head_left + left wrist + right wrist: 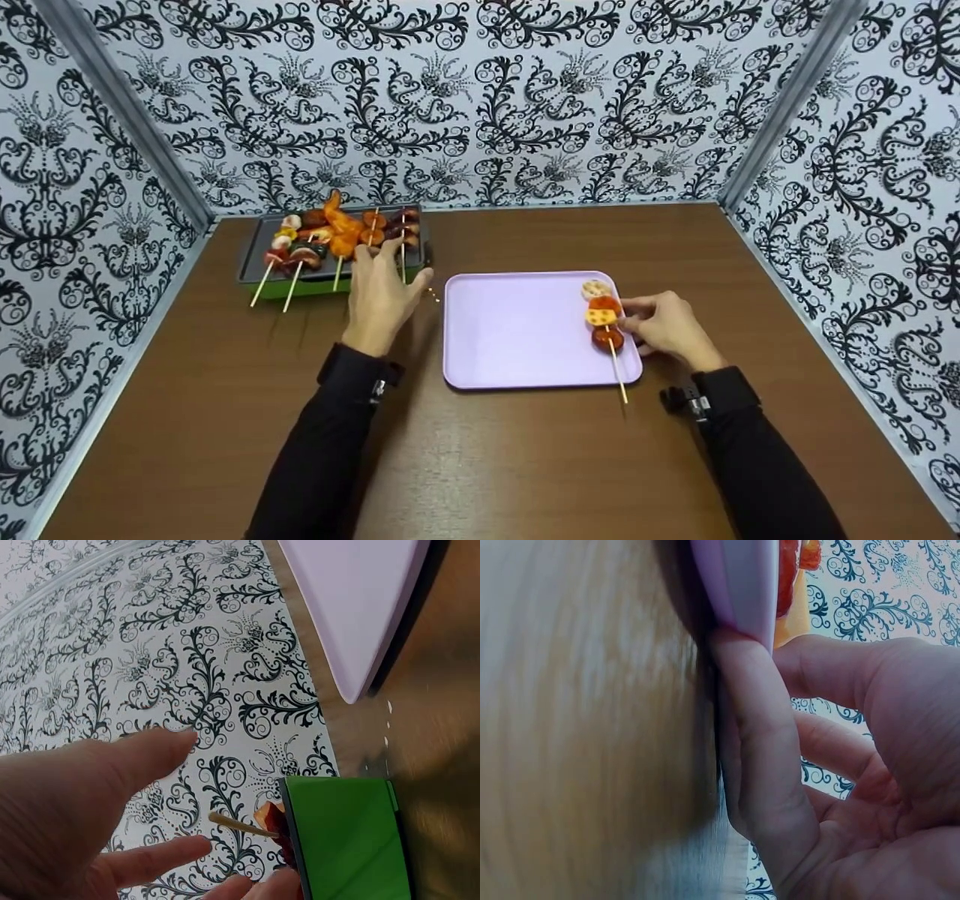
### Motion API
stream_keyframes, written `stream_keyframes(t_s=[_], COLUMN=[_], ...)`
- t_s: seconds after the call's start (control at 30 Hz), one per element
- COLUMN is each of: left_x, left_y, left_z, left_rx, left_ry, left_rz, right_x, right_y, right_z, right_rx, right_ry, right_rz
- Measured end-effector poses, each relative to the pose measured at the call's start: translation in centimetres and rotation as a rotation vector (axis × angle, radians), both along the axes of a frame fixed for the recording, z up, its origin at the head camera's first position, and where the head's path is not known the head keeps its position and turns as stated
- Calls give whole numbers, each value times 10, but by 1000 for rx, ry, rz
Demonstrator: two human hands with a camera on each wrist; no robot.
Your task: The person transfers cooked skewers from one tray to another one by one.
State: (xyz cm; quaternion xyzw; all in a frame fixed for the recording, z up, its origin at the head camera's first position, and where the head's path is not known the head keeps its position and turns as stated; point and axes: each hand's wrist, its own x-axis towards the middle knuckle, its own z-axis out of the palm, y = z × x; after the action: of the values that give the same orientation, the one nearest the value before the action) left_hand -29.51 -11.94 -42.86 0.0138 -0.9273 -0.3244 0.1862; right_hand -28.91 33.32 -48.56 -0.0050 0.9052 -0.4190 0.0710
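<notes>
My left hand point(382, 296) reaches over the right part of a small green grill point(319, 288) with a dark top. Its thumb and fingers are apart, and in the left wrist view a bare skewer stick point(244, 824) shows between them, not gripped. Several toy food skewers lie across the grill, among them one with dark red pieces point(408, 227) near this hand. My right hand point(671, 330) pinches the right edge of a lilac tray point(517, 330), one finger low at its rim and the thumb above. On that side of the tray rests a skewer point(601, 318) with several pieces.
The brown wooden table point(480, 465) holds the grill at its back left and the tray at its middle right. Patterned walls point(480, 97) enclose the back and both sides. Skewer sticks jut over the grill's front edge.
</notes>
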Motion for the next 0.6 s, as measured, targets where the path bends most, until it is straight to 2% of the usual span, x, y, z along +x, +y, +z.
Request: stream_keyframes(t_s=[0.13, 0.43, 0.6], left_x=[-4, -9, -9], left_y=[-3, -12, -16], left_z=[-1, -4, -4], left_rx=[33, 71, 106], left_ry=[11, 89, 54], left_rz=[-2, -48, -62], right_x=[0, -1, -1], right_y=[0, 0, -1], right_z=[0, 0, 0], right_rx=[-1, -3, -3], right_ry=[-3, -15, -10], right_rz=[-8, -11, -2])
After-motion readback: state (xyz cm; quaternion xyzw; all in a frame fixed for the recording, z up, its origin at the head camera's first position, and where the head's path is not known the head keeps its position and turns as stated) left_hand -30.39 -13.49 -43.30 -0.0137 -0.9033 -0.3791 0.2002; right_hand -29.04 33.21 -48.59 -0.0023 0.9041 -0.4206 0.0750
